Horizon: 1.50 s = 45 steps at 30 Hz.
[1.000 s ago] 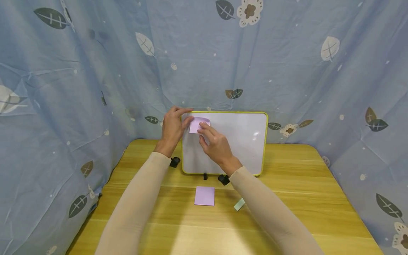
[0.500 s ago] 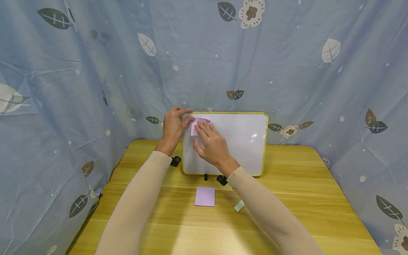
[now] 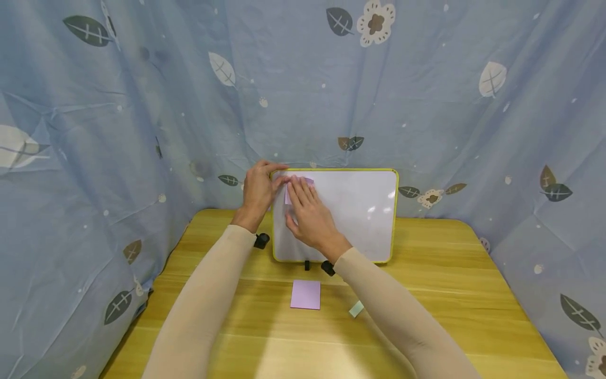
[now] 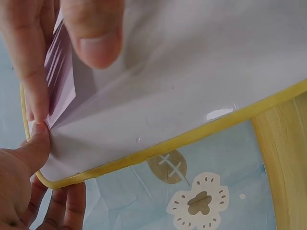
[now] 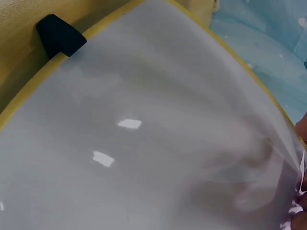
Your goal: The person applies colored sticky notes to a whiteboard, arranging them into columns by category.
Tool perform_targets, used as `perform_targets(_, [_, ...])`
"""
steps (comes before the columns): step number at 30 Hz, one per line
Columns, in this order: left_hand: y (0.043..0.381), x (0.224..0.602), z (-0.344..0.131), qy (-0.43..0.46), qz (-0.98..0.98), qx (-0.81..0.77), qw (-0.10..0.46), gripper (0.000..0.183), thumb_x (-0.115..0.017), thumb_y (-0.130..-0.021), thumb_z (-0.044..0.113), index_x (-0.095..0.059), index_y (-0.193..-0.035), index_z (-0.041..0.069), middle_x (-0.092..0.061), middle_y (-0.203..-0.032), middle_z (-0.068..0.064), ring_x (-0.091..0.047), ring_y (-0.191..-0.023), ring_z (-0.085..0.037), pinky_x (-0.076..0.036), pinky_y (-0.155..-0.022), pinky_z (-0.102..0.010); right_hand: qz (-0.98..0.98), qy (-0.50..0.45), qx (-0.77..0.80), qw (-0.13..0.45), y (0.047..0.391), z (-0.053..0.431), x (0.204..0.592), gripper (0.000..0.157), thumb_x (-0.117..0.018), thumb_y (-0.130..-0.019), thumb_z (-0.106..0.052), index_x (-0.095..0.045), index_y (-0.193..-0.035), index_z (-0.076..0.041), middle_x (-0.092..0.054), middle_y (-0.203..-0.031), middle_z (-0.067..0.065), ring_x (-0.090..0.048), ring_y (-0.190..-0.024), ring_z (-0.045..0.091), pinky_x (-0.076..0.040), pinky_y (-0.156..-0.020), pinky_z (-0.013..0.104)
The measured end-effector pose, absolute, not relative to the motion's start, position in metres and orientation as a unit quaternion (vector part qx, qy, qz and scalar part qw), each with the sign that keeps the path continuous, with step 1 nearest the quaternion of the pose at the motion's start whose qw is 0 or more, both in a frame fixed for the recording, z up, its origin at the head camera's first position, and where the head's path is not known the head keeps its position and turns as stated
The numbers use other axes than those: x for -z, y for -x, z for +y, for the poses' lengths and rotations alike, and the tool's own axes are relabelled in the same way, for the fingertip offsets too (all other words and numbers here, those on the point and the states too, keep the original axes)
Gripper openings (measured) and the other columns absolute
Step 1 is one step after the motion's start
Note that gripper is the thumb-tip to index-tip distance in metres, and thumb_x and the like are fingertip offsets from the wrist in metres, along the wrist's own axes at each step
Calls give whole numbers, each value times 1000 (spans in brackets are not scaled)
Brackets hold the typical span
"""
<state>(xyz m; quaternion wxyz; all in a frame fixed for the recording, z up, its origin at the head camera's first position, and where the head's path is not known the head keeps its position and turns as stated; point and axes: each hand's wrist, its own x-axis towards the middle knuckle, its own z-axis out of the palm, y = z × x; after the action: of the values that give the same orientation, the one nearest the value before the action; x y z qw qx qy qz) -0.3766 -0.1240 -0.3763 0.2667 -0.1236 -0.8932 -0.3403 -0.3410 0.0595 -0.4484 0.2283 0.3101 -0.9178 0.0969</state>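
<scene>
A small whiteboard (image 3: pixel 357 210) with a yellow frame stands upright on the table. My left hand (image 3: pixel 258 192) grips its upper left corner, thumb on the front face and other fingers behind the frame, as the left wrist view shows. A lilac sticky note (image 3: pixel 287 199) lies near that corner, mostly covered by my right hand (image 3: pixel 312 218). Straight fingers of that hand press on its upper part. From the left wrist, the lower part of the note (image 4: pixel 64 96) stands away from the board. Only fingertips (image 5: pixel 301 218) show at the right wrist view's edge.
A lilac sticky-note pad (image 3: pixel 305 295) lies on the wooden table (image 3: pixel 440 273) in front of the board. Right of it is a small pale green strip (image 3: pixel 356 309), close to my right sleeve. A black foot (image 5: pixel 60 36) holds the board's lower edge. Blue patterned curtain (image 3: pixel 284 79) surrounds the table.
My right fingers have gone from bent at the note's right side to straight and flat over it, shifting slightly left and up. My left hand keeps its hold on the corner.
</scene>
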Motion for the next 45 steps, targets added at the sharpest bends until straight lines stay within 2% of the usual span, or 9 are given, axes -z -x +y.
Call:
perform_targets(6, [376, 377, -124, 126, -899, 327, 262, 33, -88, -105, 25, -88, -138, 20, -79, -134, -15, -74, -98, -36, -62, -83, -52, -937, -272, -29, 217, 333, 54, 445, 89, -57, -122, -43, -14, -185, 1, -8, -196, 19, -12, -185, 38, -17, -150, 57])
perform_targets(17, [376, 375, -123, 135, -900, 316, 267, 32, -88, -105, 26, -89, -135, 18, -79, -131, -17, -78, -110, -40, -67, -93, -54, -950, -234, -20, 208, 331, 53, 445, 93, -55, -122, -49, -6, -186, -2, 1, -197, 13, -5, -186, 35, -12, -150, 59])
perform_targets(34, [374, 377, -123, 130, -901, 317, 264, 33, -88, -105, 27, -89, -137, 19, -76, -130, -16, -76, -105, -38, -65, -87, -53, -957, -192, -7, 216, 331, 84, 450, 94, -53, -123, -51, -1, -187, -6, 12, -197, 8, 7, -186, 36, -9, -151, 60])
perform_targets(41, [374, 380, -121, 133, -905, 305, 264, 39, -89, -103, 27, -86, -141, 20, -75, -132, -17, -74, -101, -36, -65, -82, -51, -957, -180, -22, 227, 329, 102, 450, 90, -56, -123, -47, -8, -188, -9, 11, -198, 10, 6, -186, 38, -10, -150, 63])
perform_targets(45, [374, 382, -120, 136, -906, 297, 268, 45, -91, -100, 28, -85, -144, 21, -73, -135, -16, -75, -106, -37, -67, -85, -52, -955, -180, -33, 235, 329, 107, 452, 89, -58, -122, -46, -10, -188, -11, 11, -198, 11, 5, -186, 38, -11, -150, 64])
